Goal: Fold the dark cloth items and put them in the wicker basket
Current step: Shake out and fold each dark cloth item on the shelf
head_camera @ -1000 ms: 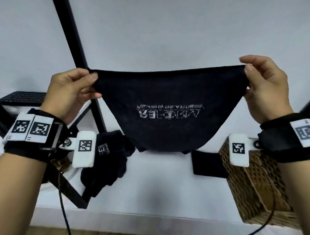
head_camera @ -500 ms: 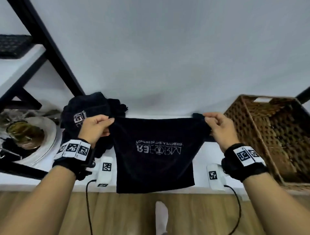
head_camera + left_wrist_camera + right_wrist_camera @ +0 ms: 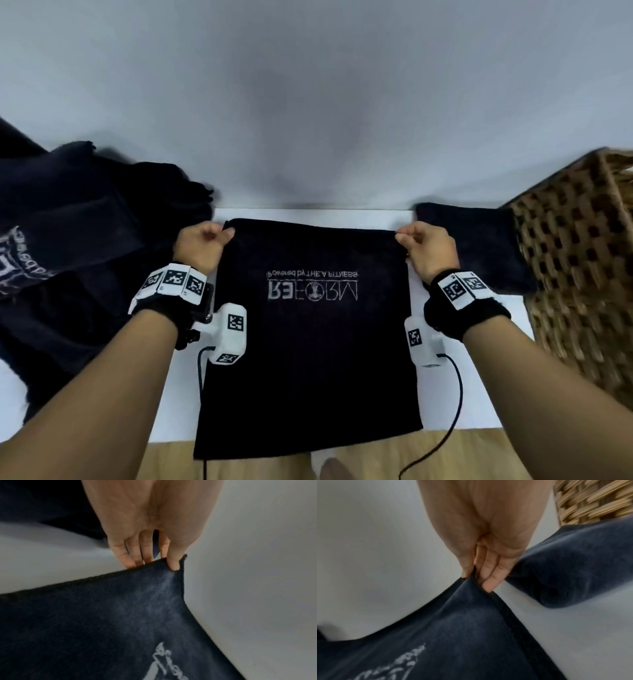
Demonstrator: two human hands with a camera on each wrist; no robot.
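A dark cloth with white upside-down lettering lies spread flat on the white table, its near edge hanging over the front. My left hand pinches its far left corner. My right hand pinches its far right corner. A folded dark cloth lies just right of my right hand, against the wicker basket at the right edge. A loose heap of dark cloths sits at the left.
A pale wall rises right behind the table. Wood floor shows below the table's front edge. Cables hang from both wrist cameras across the table front.
The cloth came down from being held up in the air and now lies spread flat on the table. Both hands moved down and forward, still pinching its corners.
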